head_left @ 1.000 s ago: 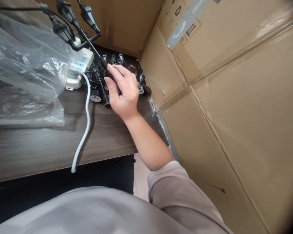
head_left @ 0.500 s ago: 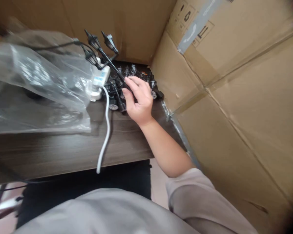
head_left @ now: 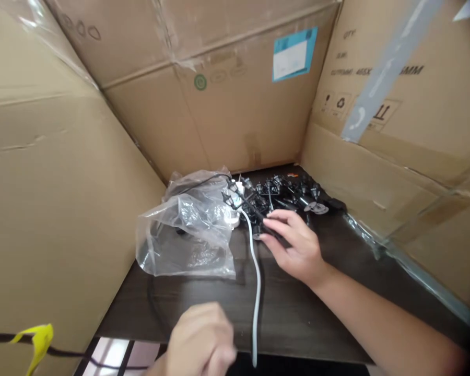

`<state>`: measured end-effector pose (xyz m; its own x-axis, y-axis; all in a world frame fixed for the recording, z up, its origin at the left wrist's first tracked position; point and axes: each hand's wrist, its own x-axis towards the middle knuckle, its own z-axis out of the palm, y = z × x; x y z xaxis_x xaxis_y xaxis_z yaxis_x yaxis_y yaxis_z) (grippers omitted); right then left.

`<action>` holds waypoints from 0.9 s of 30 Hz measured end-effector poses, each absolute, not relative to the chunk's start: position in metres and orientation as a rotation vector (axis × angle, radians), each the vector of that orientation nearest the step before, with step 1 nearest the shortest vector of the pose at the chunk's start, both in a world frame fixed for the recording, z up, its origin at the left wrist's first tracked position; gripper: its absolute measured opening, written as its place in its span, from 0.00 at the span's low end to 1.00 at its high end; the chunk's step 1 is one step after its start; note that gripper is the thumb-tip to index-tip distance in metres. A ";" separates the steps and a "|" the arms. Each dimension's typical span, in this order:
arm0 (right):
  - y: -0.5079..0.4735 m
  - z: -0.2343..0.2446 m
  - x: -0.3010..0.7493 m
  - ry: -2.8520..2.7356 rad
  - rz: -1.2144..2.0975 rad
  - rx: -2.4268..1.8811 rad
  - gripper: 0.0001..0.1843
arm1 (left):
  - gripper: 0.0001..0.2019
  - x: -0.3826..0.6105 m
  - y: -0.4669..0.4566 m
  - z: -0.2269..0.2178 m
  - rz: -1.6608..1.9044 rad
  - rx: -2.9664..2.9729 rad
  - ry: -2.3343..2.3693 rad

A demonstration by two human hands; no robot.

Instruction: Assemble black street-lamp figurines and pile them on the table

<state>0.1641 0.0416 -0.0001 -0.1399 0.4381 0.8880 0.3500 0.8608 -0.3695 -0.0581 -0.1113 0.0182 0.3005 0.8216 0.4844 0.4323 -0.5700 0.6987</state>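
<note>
The left hand [head_left: 196, 339] sat closest, low in the view at the table's near edge; it was blurred, its fingers seemed curled inward, and whether it held anything could not be told. A black cable [head_left: 62, 354] with a yellow tag [head_left: 39, 342] ran across the lower left, just beyond that hand's reach. The right hand [head_left: 295, 245] lay further in, over a dark wood-grain table [head_left: 290, 324], its fingers pressed loosely together and slightly bent. Thumb and fingertips pinched a black lantern-topped stem [head_left: 246, 206], whose lantern end reached over a white power strip [head_left: 235, 206], mostly hidden by the stem and a clear plastic bag [head_left: 184, 235] crumpled just left of it. A white cable [head_left: 255, 292] ran from the strip past the right hand and over the table's edge. Beyond the hand lay a tangled pile of small black lantern fittings [head_left: 282, 194] with round white-faced bases. Cardboard boxes [head_left: 219, 120] walled the table on three sides, one bearing a blue-edged label [head_left: 293, 55].
</note>
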 end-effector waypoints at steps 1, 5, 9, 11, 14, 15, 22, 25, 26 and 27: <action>0.039 0.000 0.164 -1.784 0.087 -0.565 0.19 | 0.08 -0.051 -0.093 0.020 1.151 2.092 1.140; 0.029 -0.004 0.163 -1.912 0.090 -0.469 0.22 | 0.15 -0.023 -0.033 0.023 1.043 1.431 1.192; 0.024 -0.008 0.161 -2.013 0.133 -0.417 0.20 | 0.18 -0.006 -0.002 0.021 1.182 0.979 0.947; 0.023 -0.009 0.159 -2.047 0.168 -0.403 0.22 | 0.15 -0.002 0.005 0.018 1.256 0.917 0.900; 0.022 -0.008 0.156 -2.096 0.189 -0.403 0.25 | 0.11 -0.001 0.008 0.011 1.318 0.879 0.882; 0.021 -0.008 0.156 -2.111 0.200 -0.404 0.26 | 0.10 -0.001 0.008 0.009 1.335 0.894 0.888; 0.025 -0.008 0.157 -1.906 0.589 -0.537 0.16 | 0.11 -0.014 -0.004 0.006 1.260 1.279 0.990; 0.026 -0.008 0.157 -1.746 0.891 -0.693 0.08 | 0.10 -0.016 -0.007 0.007 1.176 1.405 0.941; 0.026 -0.007 0.157 -1.714 0.997 -0.720 0.10 | 0.10 -0.015 -0.008 0.008 1.150 1.435 0.907; 0.026 -0.007 0.157 -1.687 1.091 -0.740 0.12 | 0.10 -0.015 -0.008 0.008 1.126 1.454 0.868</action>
<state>0.1568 0.0262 -0.0070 -0.3557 0.8484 0.3920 -0.0099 0.4159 -0.9093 -0.0146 -0.0083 0.0080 0.2929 0.9369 0.1906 -0.0536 -0.1830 0.9817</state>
